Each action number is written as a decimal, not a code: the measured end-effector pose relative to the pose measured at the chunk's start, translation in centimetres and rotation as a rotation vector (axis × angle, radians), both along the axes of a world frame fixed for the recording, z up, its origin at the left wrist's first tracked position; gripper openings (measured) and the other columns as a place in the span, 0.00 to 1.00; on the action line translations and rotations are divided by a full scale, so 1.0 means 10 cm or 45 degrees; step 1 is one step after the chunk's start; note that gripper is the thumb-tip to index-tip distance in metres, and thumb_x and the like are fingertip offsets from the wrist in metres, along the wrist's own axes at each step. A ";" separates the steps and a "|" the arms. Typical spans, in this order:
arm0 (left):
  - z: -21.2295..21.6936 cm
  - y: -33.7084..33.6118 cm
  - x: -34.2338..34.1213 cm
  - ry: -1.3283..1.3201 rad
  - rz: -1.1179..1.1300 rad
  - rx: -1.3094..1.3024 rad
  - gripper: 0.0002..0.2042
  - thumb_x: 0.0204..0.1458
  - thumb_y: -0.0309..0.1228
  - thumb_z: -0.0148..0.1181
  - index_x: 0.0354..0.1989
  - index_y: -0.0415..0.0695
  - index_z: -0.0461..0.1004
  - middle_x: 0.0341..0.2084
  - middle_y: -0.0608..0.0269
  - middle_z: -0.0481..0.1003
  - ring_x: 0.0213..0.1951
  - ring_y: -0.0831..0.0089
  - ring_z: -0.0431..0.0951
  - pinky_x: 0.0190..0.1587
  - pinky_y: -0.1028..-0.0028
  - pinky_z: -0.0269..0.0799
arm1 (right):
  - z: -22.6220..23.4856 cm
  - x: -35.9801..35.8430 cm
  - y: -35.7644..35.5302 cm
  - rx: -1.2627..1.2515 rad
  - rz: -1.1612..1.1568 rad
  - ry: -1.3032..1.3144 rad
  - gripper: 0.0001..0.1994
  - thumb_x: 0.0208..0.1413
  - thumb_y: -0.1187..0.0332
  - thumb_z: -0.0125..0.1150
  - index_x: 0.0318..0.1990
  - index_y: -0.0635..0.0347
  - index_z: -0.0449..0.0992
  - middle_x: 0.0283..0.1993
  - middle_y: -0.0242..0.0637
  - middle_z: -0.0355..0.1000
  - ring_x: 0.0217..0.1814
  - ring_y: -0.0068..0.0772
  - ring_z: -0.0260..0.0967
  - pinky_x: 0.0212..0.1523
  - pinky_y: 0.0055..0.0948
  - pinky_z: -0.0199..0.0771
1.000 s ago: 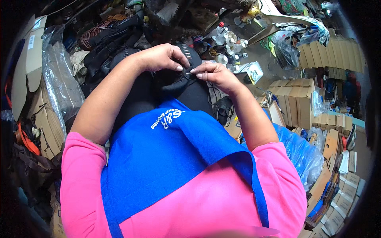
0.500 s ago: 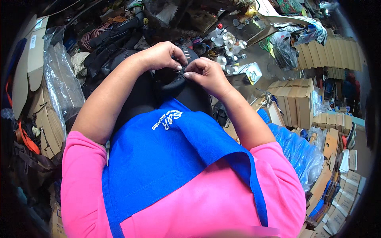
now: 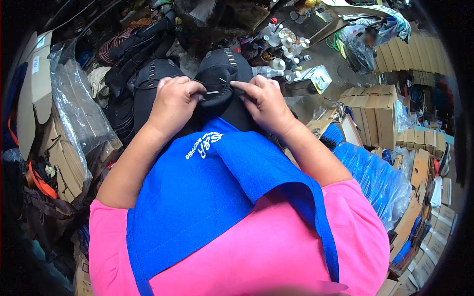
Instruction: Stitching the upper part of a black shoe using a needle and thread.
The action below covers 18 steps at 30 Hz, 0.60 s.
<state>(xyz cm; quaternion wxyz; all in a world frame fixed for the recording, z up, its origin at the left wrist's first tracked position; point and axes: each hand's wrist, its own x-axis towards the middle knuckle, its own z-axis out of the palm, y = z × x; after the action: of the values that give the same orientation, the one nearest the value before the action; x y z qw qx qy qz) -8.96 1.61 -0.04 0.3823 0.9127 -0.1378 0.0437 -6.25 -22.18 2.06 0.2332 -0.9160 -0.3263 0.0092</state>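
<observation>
We see a rounded, black, padded fabric piece [image 3: 217, 86] with a stitched seam on the lap, between the two bare hands and just beyond the bright blue cloth apron [image 3: 197, 172]. The left hand [image 3: 175, 101] has its fingertips drawn together beside a thin, pale, needle-like sliver [image 3: 212, 92]; we cannot tell whether they hold it. The right hand [image 3: 266, 101] is loosely curled, its index fingertip at the seam; whether it grips the fabric, we cannot tell.
</observation>
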 end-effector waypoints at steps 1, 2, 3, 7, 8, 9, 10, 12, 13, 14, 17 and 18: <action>-0.01 -0.01 0.01 -0.090 0.037 0.234 0.05 0.44 0.27 0.61 0.31 0.48 0.79 0.26 0.64 0.73 0.38 0.66 0.73 0.46 0.66 0.63 | 0.01 0.04 -0.02 0.000 0.001 0.001 0.17 0.48 0.72 0.58 0.47 0.46 0.77 0.32 0.36 0.66 0.36 0.39 0.66 0.40 0.37 0.61; -0.02 -0.03 0.03 -0.113 0.101 0.271 0.04 0.42 0.31 0.63 0.28 0.51 0.79 0.25 0.65 0.72 0.37 0.69 0.73 0.48 0.66 0.58 | 0.02 0.10 -0.03 0.040 -0.003 0.165 0.17 0.48 0.74 0.57 0.48 0.47 0.77 0.31 0.37 0.64 0.36 0.38 0.64 0.41 0.34 0.62; -0.02 -0.04 0.06 -0.114 0.100 0.271 0.04 0.42 0.31 0.63 0.28 0.51 0.79 0.25 0.65 0.72 0.37 0.69 0.73 0.48 0.66 0.58 | 0.02 0.15 -0.05 0.080 -0.009 0.328 0.18 0.48 0.75 0.57 0.48 0.49 0.77 0.30 0.38 0.62 0.36 0.37 0.63 0.41 0.30 0.62; 0.02 -0.06 0.17 0.083 0.071 -0.261 0.07 0.41 0.23 0.65 0.30 0.45 0.80 0.22 0.65 0.67 0.31 0.72 0.69 0.36 0.74 0.64 | -0.01 0.38 -0.14 0.204 0.055 0.677 0.17 0.50 0.78 0.54 0.47 0.49 0.78 0.34 0.34 0.65 0.41 0.30 0.64 0.46 0.26 0.63; -0.02 -0.06 0.20 0.072 0.043 -0.305 0.08 0.40 0.23 0.65 0.30 0.47 0.81 0.23 0.64 0.67 0.31 0.69 0.70 0.35 0.73 0.66 | 0.00 0.43 -0.13 0.213 0.081 0.720 0.17 0.51 0.79 0.53 0.45 0.49 0.79 0.36 0.33 0.65 0.44 0.29 0.64 0.48 0.25 0.63; -0.05 -0.06 0.24 0.061 0.013 -0.351 0.09 0.39 0.23 0.66 0.30 0.49 0.81 0.23 0.64 0.67 0.31 0.67 0.70 0.34 0.72 0.68 | 0.01 0.45 -0.13 0.212 0.080 0.720 0.17 0.51 0.79 0.53 0.45 0.49 0.79 0.36 0.33 0.65 0.44 0.29 0.64 0.48 0.25 0.63; -0.08 -0.04 0.26 0.081 -0.021 -0.281 0.09 0.40 0.23 0.66 0.32 0.51 0.82 0.24 0.64 0.67 0.31 0.68 0.69 0.36 0.72 0.68 | 0.02 0.47 -0.12 0.202 0.066 0.739 0.16 0.51 0.76 0.54 0.45 0.46 0.79 0.37 0.35 0.66 0.44 0.32 0.65 0.49 0.27 0.64; -0.12 -0.04 0.26 0.090 -0.016 -0.269 0.09 0.40 0.23 0.66 0.32 0.51 0.82 0.24 0.64 0.67 0.31 0.68 0.69 0.36 0.72 0.68 | 0.00 0.50 -0.10 0.221 0.054 0.778 0.14 0.52 0.73 0.56 0.43 0.43 0.80 0.38 0.37 0.67 0.45 0.35 0.66 0.49 0.28 0.65; -0.13 -0.03 0.26 0.100 -0.010 -0.258 0.10 0.40 0.24 0.66 0.32 0.52 0.82 0.24 0.64 0.66 0.31 0.68 0.69 0.36 0.72 0.68 | 0.01 0.51 -0.10 0.222 0.053 0.779 0.14 0.52 0.73 0.56 0.43 0.43 0.80 0.38 0.37 0.67 0.45 0.35 0.66 0.49 0.28 0.65; -0.13 -0.03 0.26 0.101 -0.011 -0.257 0.10 0.40 0.24 0.66 0.32 0.52 0.82 0.24 0.64 0.66 0.31 0.68 0.69 0.36 0.72 0.68 | 0.03 0.52 -0.10 0.203 0.069 0.783 0.14 0.52 0.76 0.55 0.44 0.47 0.80 0.37 0.35 0.66 0.45 0.32 0.65 0.49 0.27 0.64; -0.13 -0.02 0.26 0.121 -0.037 -0.288 0.09 0.43 0.22 0.64 0.34 0.48 0.81 0.23 0.66 0.63 0.31 0.73 0.65 0.36 0.76 0.64 | 0.04 0.54 -0.10 0.190 0.087 0.790 0.15 0.50 0.78 0.54 0.44 0.51 0.79 0.36 0.32 0.65 0.44 0.28 0.64 0.49 0.25 0.63; -0.13 -0.02 0.27 0.105 -0.036 -0.260 0.09 0.42 0.23 0.65 0.33 0.50 0.81 0.23 0.65 0.65 0.32 0.70 0.67 0.37 0.73 0.66 | 0.03 0.54 -0.10 0.196 0.088 0.792 0.15 0.50 0.78 0.54 0.43 0.51 0.80 0.35 0.32 0.65 0.44 0.28 0.64 0.49 0.25 0.63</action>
<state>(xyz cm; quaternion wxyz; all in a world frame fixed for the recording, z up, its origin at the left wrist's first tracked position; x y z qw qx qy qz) -6.31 1.37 -1.34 0.4792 0.8679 -0.1297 0.0143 -0.84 -23.16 2.38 0.3901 -0.8373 -0.2699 0.2720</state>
